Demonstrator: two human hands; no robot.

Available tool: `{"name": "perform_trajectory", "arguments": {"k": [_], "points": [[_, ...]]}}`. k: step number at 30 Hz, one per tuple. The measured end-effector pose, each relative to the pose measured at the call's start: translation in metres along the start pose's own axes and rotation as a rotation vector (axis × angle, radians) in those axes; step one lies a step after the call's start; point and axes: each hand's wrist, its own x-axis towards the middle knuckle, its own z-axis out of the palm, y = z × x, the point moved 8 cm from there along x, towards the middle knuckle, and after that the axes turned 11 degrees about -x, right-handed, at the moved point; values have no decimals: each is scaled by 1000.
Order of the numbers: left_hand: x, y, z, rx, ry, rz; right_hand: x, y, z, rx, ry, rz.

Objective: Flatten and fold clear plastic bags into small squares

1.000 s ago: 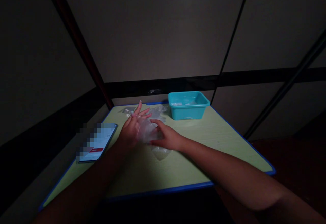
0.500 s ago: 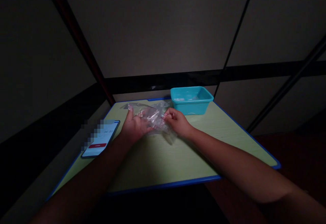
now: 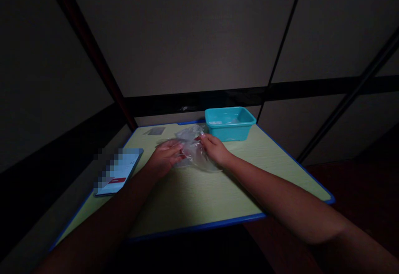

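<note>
A crumpled clear plastic bag (image 3: 198, 153) is stretched between my two hands over the middle of the table. My left hand (image 3: 166, 156) is closed on its left part, thumb and fingers pressed together. At its upper right, my right hand (image 3: 213, 147) pinches the plastic between thumb and fingertips. Folds of the bag hang below my right hand. Just behind that hand stands a turquoise basket (image 3: 230, 132) with some pale or clear items inside, too dim to make out.
A lit phone (image 3: 116, 174) lies at the left edge of the pale green, blue-rimmed table (image 3: 199, 203). Near the back left corner rests a flat clear piece (image 3: 156, 131). A panelled wall (image 3: 193, 37) rises behind the table.
The fingers of my left hand, spread before, have closed on the bag. The bag has changed shape, and the flat clear piece at the back left is now uncovered. The view has shifted slightly.
</note>
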Motion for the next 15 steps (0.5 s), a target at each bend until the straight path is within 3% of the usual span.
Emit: {"name": "perform_trajectory", "arguments": {"k": [3, 7, 10, 15], "points": [[-2, 3, 4, 57, -19, 24, -6, -22, -2, -81, -16, -126], [-4, 2, 8, 128, -38, 44, -24, -56, 16, -468, -172, -386], [-6, 0, 13, 159, -70, 44, -30, -60, 26, -639, -213, -416], [-9, 4, 16, 162, -48, 65, -25, -51, 29, -506, -240, -393]]}}
